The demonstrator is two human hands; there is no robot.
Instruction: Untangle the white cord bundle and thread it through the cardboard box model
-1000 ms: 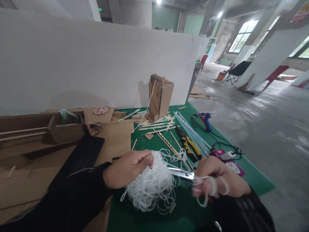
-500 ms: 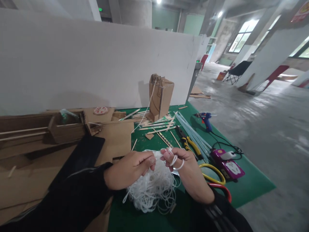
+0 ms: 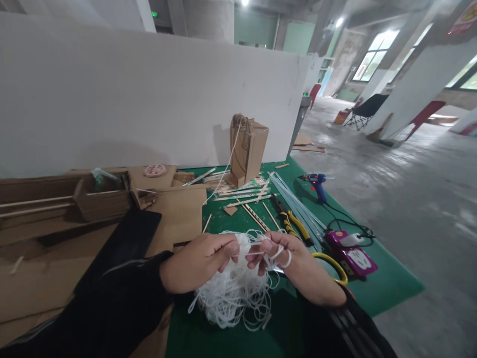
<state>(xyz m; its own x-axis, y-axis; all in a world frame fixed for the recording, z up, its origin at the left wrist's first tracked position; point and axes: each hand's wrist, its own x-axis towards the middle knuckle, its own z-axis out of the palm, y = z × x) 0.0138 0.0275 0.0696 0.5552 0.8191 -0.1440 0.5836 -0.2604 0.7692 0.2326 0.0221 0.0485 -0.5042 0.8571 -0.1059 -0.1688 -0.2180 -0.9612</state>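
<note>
Pinching white string (image 3: pixel 233 298) above a green worktop (image 3: pixel 395 283).
The left hand (image 3: pixel 203 261) has its grip closed on the string; the right hand (image 3: pixel 294 263) grips looped string. Most of it lies heaped beneath them, near pliers (image 3: pixel 301 227) and a purple power strip (image 3: pixel 345 250).

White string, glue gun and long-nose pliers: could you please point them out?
White string (image 3: pixel 233 293), head view: middle of the tangled pile.
Glue gun (image 3: pixel 317 184), head view: the blue body.
Long-nose pliers (image 3: pixel 299 225), head view: the picture-right yellow handle.
</note>
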